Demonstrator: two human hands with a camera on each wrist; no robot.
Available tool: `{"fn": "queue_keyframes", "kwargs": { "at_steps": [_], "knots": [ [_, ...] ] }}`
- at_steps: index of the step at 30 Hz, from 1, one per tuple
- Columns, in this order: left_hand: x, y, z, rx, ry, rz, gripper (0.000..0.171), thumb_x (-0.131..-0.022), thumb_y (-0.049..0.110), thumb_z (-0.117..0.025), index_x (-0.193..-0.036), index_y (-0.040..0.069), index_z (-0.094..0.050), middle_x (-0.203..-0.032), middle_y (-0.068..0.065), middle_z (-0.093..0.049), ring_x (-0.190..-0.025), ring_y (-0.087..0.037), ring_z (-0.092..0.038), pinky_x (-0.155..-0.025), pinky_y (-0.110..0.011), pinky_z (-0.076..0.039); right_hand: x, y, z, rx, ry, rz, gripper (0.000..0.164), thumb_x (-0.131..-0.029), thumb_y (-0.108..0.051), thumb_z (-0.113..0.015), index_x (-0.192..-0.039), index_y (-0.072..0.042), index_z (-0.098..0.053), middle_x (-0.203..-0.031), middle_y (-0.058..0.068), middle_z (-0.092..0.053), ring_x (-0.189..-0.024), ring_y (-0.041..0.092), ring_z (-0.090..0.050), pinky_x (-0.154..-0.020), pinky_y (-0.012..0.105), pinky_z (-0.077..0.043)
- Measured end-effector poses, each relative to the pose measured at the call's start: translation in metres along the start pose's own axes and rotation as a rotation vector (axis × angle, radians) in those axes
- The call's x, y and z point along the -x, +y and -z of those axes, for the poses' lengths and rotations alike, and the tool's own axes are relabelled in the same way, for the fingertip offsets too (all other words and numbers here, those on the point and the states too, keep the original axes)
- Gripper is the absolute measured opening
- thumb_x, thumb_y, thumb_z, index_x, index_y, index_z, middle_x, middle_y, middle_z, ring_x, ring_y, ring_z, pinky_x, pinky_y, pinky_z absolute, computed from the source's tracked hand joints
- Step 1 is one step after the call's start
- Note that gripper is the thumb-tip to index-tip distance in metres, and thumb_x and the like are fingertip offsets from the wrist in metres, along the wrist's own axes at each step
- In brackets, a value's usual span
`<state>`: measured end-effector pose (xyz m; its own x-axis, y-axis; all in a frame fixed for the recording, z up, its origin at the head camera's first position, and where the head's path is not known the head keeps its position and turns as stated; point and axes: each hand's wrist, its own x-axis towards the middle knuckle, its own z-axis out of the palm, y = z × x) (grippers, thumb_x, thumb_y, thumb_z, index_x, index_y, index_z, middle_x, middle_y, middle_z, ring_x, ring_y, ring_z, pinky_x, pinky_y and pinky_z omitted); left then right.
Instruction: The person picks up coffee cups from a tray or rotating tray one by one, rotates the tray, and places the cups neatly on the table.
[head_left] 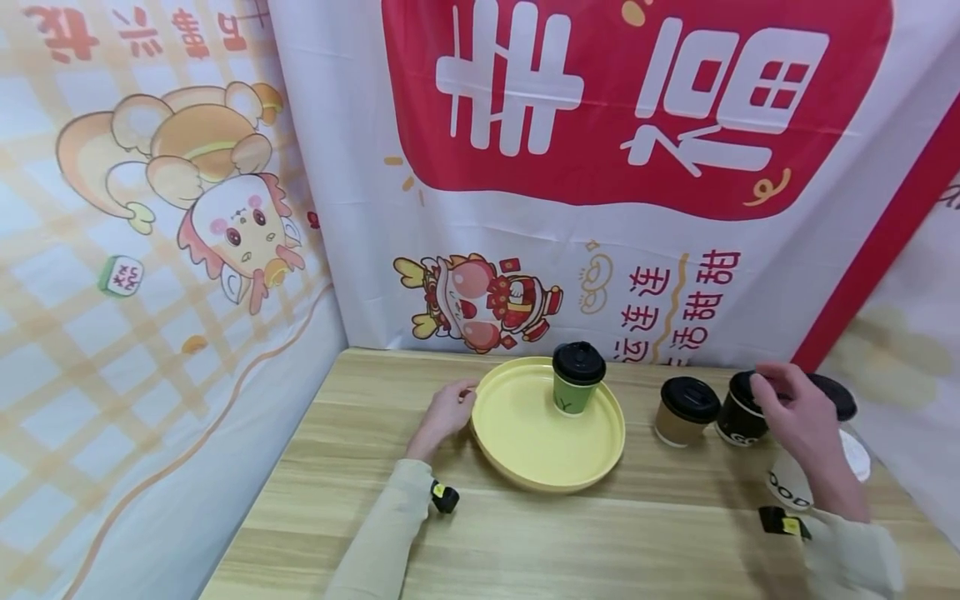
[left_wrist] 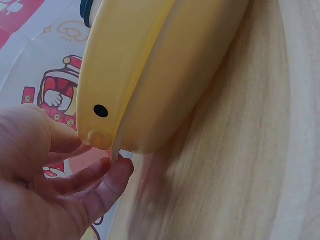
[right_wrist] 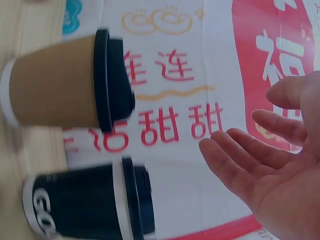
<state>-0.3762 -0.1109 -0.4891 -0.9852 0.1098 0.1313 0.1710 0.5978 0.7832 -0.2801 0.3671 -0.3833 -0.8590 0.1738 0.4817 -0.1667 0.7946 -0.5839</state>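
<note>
A round yellow tray (head_left: 525, 437) lies on the wooden table, with a green paper cup (head_left: 573, 397) under a black lid standing inside it. My left hand (head_left: 448, 410) pinches the tray's left edge; the left wrist view shows thumb and fingers at its rim. Over by the cups on the right, my right hand (head_left: 810, 425) is in the air, fingers loosely bent and holding nothing. Nearest to it is a black paper cup (right_wrist: 80, 200) with a black lid. A brown paper cup (right_wrist: 57, 85), also black-lidded, stands beside that one.
Partly behind the right hand and forearm are a white lettered cup (head_left: 783, 479), a white lid (head_left: 857, 457) and another black lid (head_left: 836, 398). A printed cloth (head_left: 360, 250) hangs along the table's back edge, and another patterned cloth (head_left: 187, 433) borders the left side.
</note>
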Motion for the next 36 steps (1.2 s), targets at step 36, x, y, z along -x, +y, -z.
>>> {"fn": "queue_keyframes", "kwargs": {
  "at_steps": [36],
  "knots": [
    [0.000,0.003,0.000,-0.002,0.006,0.022,0.033,-0.095,0.017,-0.049,-0.127,0.012,-0.057,-0.108,-0.007,-0.065,-0.091,-0.020,-0.060,-0.070,-0.029,-0.049,0.002,-0.020,-0.103,-0.271,-0.245,0.050,0.028,-0.095,-0.024,-0.052,-0.114,-0.004,-0.056,-0.101,0.018,-0.063,-0.077,0.006,-0.062,-0.060,0.031,-0.055]
  ]
}}
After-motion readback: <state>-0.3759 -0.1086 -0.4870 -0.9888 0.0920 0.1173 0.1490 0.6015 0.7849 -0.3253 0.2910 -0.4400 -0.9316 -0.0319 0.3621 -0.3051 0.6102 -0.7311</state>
